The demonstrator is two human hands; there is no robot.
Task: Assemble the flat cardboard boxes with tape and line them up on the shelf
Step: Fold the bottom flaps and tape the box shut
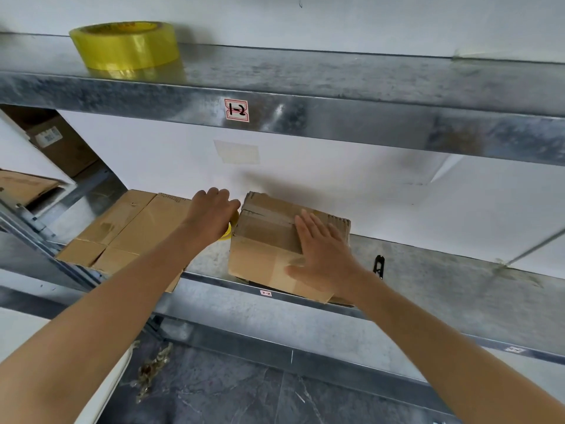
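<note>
The taped box (266,240) sits skewed on the middle shelf (443,270), its front corner over the edge and its long axis seemingly front to back. The right hand (321,249) presses flat on the box top, fingers straight and spread. Touching the box's left side, the left hand (211,214) curls round a yellow tape roll (227,233). Flat cardboard (131,228) lies further left. The right hand looks better placed to straighten the box.

**Tally by kind**

One assembled cardboard box (269,240). One pile of flat cardboard (131,228), sheets uncountable. Two yellow tape rolls: upper roll (125,45), half-hidden lower roll (227,233). Three shelf labels: top label (237,110), middle label (265,292), bottom label (515,349). One black tool (379,266).
</note>
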